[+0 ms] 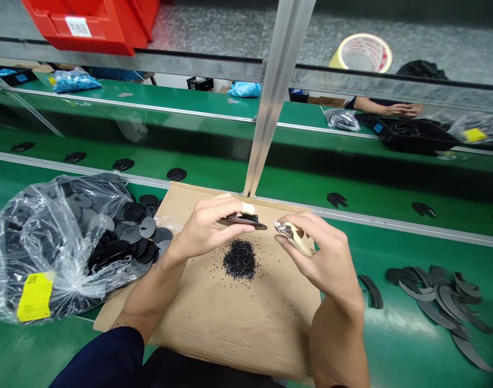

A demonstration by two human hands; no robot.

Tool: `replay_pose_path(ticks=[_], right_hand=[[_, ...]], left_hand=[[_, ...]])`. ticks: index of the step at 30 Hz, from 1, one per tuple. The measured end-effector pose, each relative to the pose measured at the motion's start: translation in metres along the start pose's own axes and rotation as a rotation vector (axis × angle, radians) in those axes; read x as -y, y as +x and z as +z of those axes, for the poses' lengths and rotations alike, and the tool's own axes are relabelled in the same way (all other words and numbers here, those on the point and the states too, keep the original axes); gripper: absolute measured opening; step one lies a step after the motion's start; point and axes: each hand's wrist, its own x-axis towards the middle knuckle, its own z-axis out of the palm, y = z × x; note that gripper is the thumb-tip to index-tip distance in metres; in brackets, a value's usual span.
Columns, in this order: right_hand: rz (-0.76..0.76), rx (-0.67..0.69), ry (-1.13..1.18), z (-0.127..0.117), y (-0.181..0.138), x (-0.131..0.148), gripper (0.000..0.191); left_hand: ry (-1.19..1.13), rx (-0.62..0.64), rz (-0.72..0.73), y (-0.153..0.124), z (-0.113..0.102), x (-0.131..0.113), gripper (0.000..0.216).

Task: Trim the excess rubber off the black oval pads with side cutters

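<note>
Holding steady near the black pile (240,260) should help — left hand (206,225) pinches a disc (259,224), right hand (327,252) grips a tool (300,243).

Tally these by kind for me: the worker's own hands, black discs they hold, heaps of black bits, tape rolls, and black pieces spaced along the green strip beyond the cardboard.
Own hands: 2 (left hand, right hand)
Held black disc: 1
Heap of black bits: 1
Tape roll: 1
Black pieces along the strip: 7, one cut off at the right edge
Total: 12
</note>
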Motion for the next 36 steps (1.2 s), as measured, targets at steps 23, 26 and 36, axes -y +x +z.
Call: replay_pose_path(ticks=[23,26,36], right_hand=[[-0.146,-0.193,-0.32,0.0,0.0,-0.017,0.012],[-0.157,-0.136,-0.315,0.004,0.001,-0.017,0.016],[-0.204,-0.197,-0.396,0.01,0.002,-0.014,0.016]], left_hand=[[0.061,0.04,0.095,-0.003,0.008,-0.004,0.029],[0.007,0.034,0.067,-0.004,0.009,-0.006,0.024],[-0.047,0.049,0.059,-0.004,0.01,-0.006,0.019]])
